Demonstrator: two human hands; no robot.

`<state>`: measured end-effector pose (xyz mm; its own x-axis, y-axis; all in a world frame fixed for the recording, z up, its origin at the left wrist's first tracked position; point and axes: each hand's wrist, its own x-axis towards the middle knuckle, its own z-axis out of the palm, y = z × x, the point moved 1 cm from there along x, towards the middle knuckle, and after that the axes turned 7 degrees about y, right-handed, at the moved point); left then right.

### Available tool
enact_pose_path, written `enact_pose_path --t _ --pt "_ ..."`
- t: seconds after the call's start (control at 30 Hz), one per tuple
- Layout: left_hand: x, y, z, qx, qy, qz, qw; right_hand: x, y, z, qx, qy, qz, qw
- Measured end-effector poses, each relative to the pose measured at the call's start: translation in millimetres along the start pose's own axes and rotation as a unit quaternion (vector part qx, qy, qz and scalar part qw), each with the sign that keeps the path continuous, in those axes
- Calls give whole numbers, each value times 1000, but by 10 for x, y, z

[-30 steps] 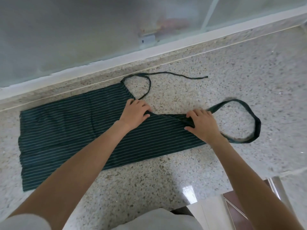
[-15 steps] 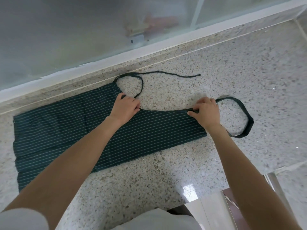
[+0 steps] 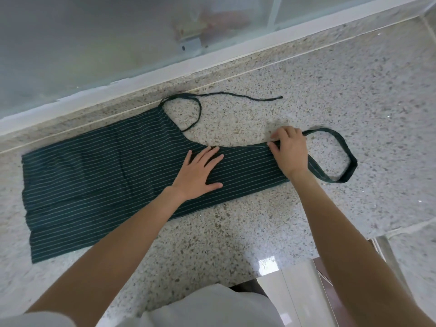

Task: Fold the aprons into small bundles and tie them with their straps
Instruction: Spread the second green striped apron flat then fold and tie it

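The striped apron (image 3: 99, 175) lies folded lengthwise on the bench (image 3: 354, 90). The left hand (image 3: 199, 172) presses flat on it, fingers straight; the right hand (image 3: 289, 151) pinches the bib end by the neck loop (image 3: 339, 159). Smoothing is in hand; rolling from this end likely follows

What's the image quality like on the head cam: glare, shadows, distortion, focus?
Head view: wide-angle bowing, the white sill and counter edge run curved and tilted; one bright glare patch on the speckled counter near the bottom; lighting soft, only faint shadows beside the left hand and right hand; striped apron sharp, stripes readable; shapes behind the frosted glass blurred, unidentifiable.
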<state>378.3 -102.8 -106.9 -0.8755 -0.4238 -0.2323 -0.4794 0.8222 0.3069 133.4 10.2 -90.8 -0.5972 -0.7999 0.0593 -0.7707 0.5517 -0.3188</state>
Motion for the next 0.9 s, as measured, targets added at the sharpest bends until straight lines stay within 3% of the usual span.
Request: enact_pose_path --t 0.1,0.2,0.3,0.37,0.43,0.53,0.67,0.9 --pt "-369 -95 -39 -53 75 -40 995 -351 -406 53 73 32 -112 991" --pt "-967 -354 -48 -62 142 -135 979 -797 -919 201 130 -9 -253 959" --pt "-1638 -651 -9 -62 108 -243 962 -1175 -1459 383 105 -68 -404 906" --pt "-2064 -814 30 -59 63 -290 953 -1397 -1836 479 99 -123 -455 876" --pt "-2403 -925 77 -57 36 -311 948 -1540 -2124 571 55 -198 -446 871" --pt "-2774 -995 131 -59 43 -312 947 -1662 -2363 657 -56 -229 -410 881" --pt "-2990 -1027 174 -21 56 -320 946 -1710 -2518 646 -128 -206 -393 887" --pt "-3131 -1154 252 11 126 -296 947 -1949 -2394 579 -86 -151 -368 913"
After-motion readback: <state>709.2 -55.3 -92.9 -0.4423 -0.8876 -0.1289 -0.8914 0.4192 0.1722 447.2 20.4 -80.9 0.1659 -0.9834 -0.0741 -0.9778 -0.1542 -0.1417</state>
